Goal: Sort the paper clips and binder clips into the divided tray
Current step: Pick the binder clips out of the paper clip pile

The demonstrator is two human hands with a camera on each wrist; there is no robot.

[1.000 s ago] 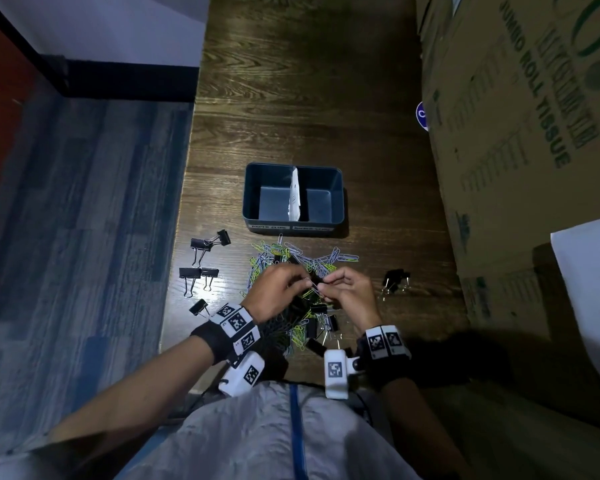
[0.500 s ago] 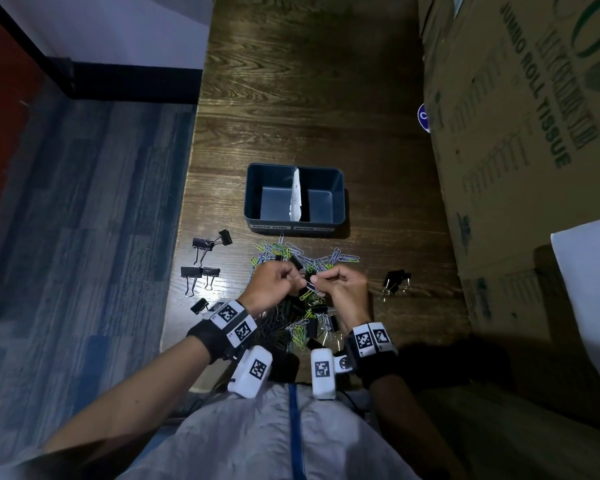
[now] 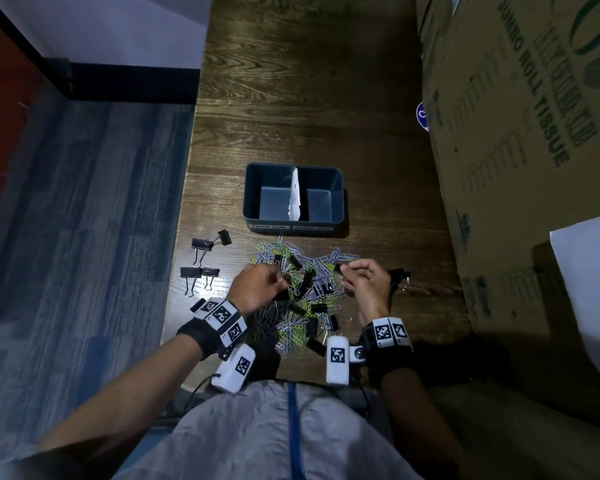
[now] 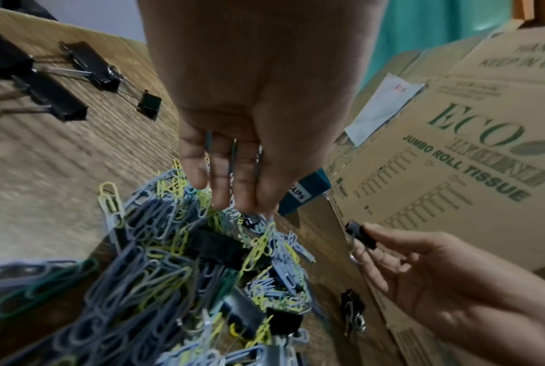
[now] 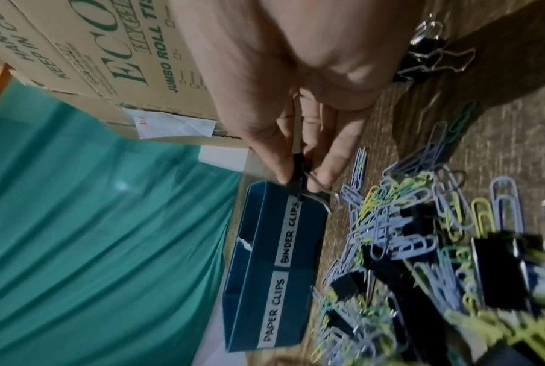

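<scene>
A dark blue divided tray [image 3: 293, 226] stands on the wooden table, both halves empty; its front wall [image 5: 299, 247] is labelled PAPER CLIPS on the left and BINDER CLIPS on the right. Just in front of it lies a mixed pile [image 3: 302, 285] of coloured paper clips and black binder clips. My right hand [image 3: 345, 271] hovers at the pile's right side and pinches a small black binder clip [image 5: 298, 170] between thumb and fingers. My left hand [image 3: 278, 282] is over the pile's left side, fingers curled [image 4: 240, 198] around a few paper clips [image 4: 233, 153].
Loose black binder clips [image 3: 205, 244] lie near the table's left edge [image 3: 184, 237], and a few more [image 3: 399, 277] sit right of the pile. A tall cardboard box [image 3: 516, 133] walls off the right side. Bare table lies beyond the tray.
The two hands, together over the pile's middle before, have drawn apart. The right hand has moved right with the small binder clip; the left hand has shifted slightly left.
</scene>
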